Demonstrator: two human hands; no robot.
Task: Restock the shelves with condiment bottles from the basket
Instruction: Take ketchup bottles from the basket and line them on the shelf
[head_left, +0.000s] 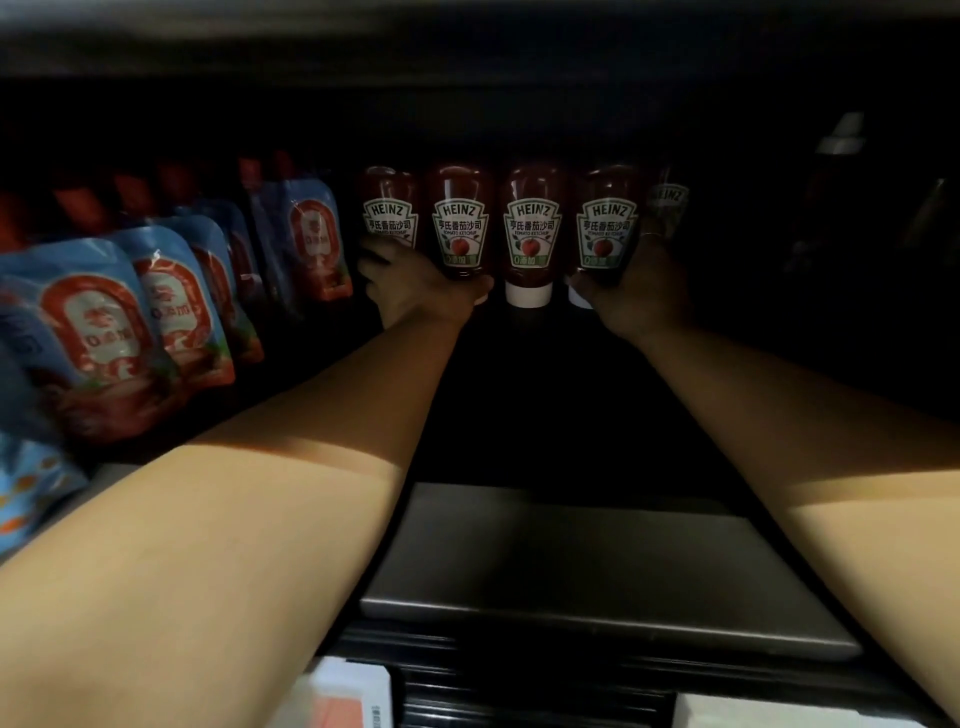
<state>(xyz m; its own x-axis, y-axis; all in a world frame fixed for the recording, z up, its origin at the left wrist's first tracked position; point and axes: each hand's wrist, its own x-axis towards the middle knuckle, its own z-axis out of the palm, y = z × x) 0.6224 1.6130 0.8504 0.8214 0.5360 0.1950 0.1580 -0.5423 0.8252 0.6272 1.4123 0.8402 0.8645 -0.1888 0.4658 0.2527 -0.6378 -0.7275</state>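
Note:
Several Heinz ketchup bottles stand cap-down in a row deep inside a dark shelf. My left hand (415, 286) grips the base of the second bottle (461, 218), with its fingers reaching toward the first bottle (389, 208). The third bottle (531, 228) stands free between my hands on its white cap. My right hand (636, 291) is wrapped around the fourth bottle (607, 223). A further bottle (667, 200) shows dimly behind it. The basket is out of view.
Blue and red sauce pouches (171, 291) fill the shelf's left side in slanted rows. A grey shelf floor (597, 566) lies bare in front of the bottles. Dark bottles (836, 171) stand at the far right. White price tags (343, 696) line the shelf's front edge.

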